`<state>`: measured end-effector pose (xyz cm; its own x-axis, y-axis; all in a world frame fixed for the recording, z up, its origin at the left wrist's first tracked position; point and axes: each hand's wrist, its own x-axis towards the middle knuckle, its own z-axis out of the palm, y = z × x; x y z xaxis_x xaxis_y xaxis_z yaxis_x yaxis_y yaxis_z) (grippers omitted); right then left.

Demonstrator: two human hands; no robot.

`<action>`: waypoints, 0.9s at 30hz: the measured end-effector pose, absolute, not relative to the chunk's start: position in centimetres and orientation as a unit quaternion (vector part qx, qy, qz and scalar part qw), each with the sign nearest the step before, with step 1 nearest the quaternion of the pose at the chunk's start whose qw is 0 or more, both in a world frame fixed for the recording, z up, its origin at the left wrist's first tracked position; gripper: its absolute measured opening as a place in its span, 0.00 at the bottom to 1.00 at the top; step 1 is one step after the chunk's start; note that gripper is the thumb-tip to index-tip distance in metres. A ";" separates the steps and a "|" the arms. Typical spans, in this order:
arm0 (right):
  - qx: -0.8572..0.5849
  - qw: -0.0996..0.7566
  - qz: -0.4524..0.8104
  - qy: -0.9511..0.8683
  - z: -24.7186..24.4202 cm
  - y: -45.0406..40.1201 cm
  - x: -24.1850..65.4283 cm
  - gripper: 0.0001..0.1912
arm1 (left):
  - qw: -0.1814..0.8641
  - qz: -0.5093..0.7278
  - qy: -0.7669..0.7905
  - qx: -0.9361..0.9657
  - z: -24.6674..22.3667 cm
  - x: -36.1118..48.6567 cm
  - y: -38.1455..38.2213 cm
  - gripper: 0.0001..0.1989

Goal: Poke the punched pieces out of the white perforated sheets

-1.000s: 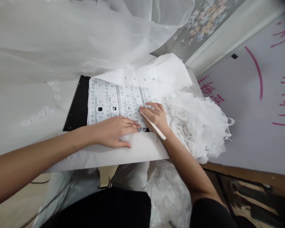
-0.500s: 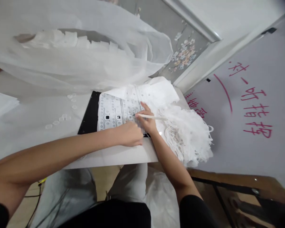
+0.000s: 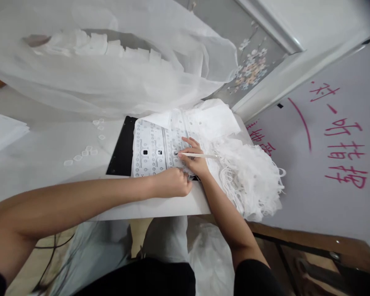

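My right hand [image 3: 196, 160] is closed around a slim white stick-like tool [image 3: 200, 155], whose tip points left onto a white sheet [image 3: 151, 162] printed with rows of grey shapes. Several small dark squares show on that sheet. It lies over a black board [image 3: 121, 148], which sticks out at the left. My left hand [image 3: 171, 183] is curled into a fist at the sheet's near edge, just below the right hand. Its fingertips are turned away, so anything in them is hidden.
A heap of white stringy strips [image 3: 253, 181] lies right of the sheet. Small clear pieces [image 3: 85, 153] are scattered at left on the table [image 3: 111, 205], with white papers [image 3: 6, 131] beyond. A large translucent bag [image 3: 111, 82] stands behind. A whiteboard [image 3: 320, 172] is at right.
The whole view has shifted, so the table things appear slightly farther right. Both hands stay over the sheet, and the right hand keeps the white tool in its grip.
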<state>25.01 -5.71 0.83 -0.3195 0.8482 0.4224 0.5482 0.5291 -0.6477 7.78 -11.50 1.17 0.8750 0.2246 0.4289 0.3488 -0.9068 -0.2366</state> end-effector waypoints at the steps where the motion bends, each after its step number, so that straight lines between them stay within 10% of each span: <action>1: -0.447 0.380 0.194 -0.786 0.8 -5.8 25.0 0.03 | 0.173 -0.198 -0.133 -0.956 1.2 7.7 -11.5 0.07; 27: -0.436 0.232 -0.052 -0.868 1.2 -7.8 23.9 0.08 | 0.115 -0.179 -0.089 -0.973 1.3 7.6 -11.0 0.11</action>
